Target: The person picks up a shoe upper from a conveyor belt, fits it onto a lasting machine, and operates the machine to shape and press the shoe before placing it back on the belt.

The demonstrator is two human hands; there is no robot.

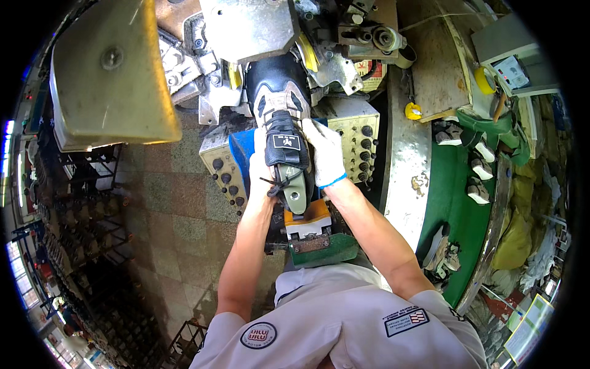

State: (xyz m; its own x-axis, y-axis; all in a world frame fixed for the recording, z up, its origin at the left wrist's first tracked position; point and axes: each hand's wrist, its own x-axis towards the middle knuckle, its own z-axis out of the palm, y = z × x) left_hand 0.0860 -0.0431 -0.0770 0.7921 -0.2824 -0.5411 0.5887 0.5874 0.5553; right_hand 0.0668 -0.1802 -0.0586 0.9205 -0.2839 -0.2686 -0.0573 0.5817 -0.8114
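White cotton gloves covered both of the person's hands, which clasped a shoe upper [284, 120] mounted on a pale green last [295, 194] in a shoe-making machine [246, 27]. The left hand [261, 166] curled its fingers around the left side of the upper, near the black laces. The right hand [326, 154] pressed flat against the right side, fingers closed along the grey and black material. The dark toe end pointed away from the person, tucked under the machine's grey metal head, while the heel end of the last sat above an orange and white support block [305, 220].

Control panels with rows of black knobs [359, 141] flanked the shoe on both sides. To the right, a green conveyor [458, 184] carried several more shoe parts [473, 187].

Judging from the grip, the step in hand appeared to be seating and aligning the upper in the machine. The next move would likely call for holding the shoe straight and steady, with the fingers kept clear of the metal clamps around the toe.
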